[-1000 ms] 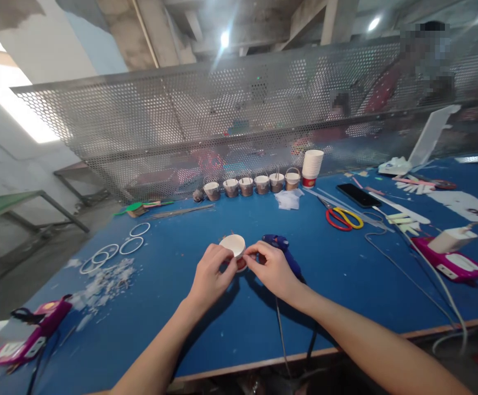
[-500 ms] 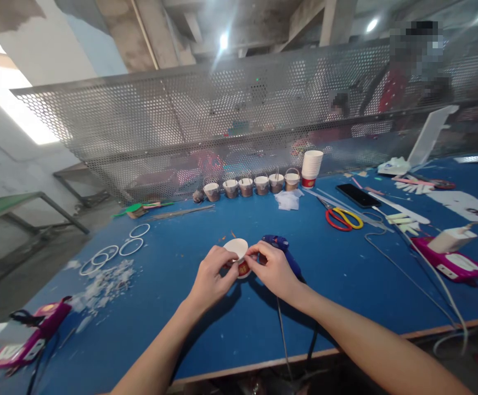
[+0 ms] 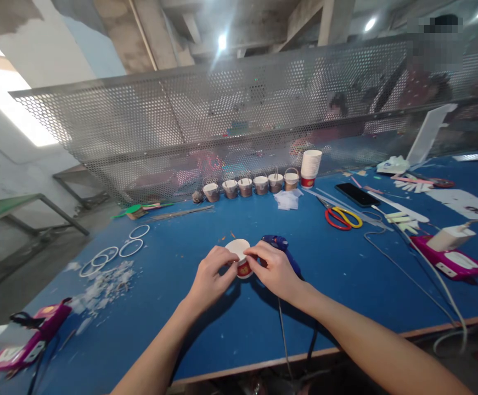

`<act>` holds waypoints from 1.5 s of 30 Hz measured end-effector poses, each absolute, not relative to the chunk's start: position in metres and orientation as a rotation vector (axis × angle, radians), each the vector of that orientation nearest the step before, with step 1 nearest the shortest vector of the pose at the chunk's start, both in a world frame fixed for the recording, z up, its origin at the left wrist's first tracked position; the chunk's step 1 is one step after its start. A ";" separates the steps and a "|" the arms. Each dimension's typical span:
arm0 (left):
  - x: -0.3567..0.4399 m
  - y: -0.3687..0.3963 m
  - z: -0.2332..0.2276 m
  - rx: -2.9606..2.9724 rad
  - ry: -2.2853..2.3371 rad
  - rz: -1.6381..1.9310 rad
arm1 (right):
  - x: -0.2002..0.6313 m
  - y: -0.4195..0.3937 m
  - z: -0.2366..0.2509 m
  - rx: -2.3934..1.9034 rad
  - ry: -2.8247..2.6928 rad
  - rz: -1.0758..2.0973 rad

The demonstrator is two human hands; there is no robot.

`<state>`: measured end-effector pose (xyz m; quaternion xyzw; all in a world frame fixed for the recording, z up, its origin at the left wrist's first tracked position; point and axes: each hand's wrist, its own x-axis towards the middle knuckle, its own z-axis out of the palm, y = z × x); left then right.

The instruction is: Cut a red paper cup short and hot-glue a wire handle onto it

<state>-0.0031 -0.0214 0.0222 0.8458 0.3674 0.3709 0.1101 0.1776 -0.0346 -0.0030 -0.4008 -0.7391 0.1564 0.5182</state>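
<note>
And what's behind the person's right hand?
A blue glue gun, only partly showing. The right hand covers the rest of it; anything else directly behind cannot be seen.

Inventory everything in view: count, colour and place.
paper cup: one, white and red, front centre
glue gun: one, blue, right of the cup
buckets: six, brownish and white, back row
cup stack: one, white and red, beside buckets
scissors: one pair, red and yellow, right
phone: one, black, beyond scissors
rings: several, white, left
scraps: many, whitish, left
power strips: two, magenta, each side
table: one, blue, beneath these
screen: one, grey, behind table
person: at least one, blurred, behind screen
left hand, right hand: one each, bare, at cup
</note>
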 end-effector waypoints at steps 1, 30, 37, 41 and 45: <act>-0.003 -0.021 0.022 2.480 1.083 1.078 | 0.178 -0.034 -0.003 -0.966 -1.782 0.362; 0.002 -0.025 0.023 2.412 1.160 1.044 | 0.172 -0.036 -0.013 -1.081 -1.901 0.292; -0.001 -0.020 0.020 2.193 1.305 1.118 | 0.172 -0.035 -0.013 -0.998 -1.828 0.294; -0.002 -0.016 0.021 2.119 1.359 1.197 | 0.177 -0.038 -0.001 -0.885 -1.856 0.135; -0.002 -0.015 0.022 2.075 1.370 1.261 | 0.201 -0.033 0.018 -0.884 -1.704 -0.197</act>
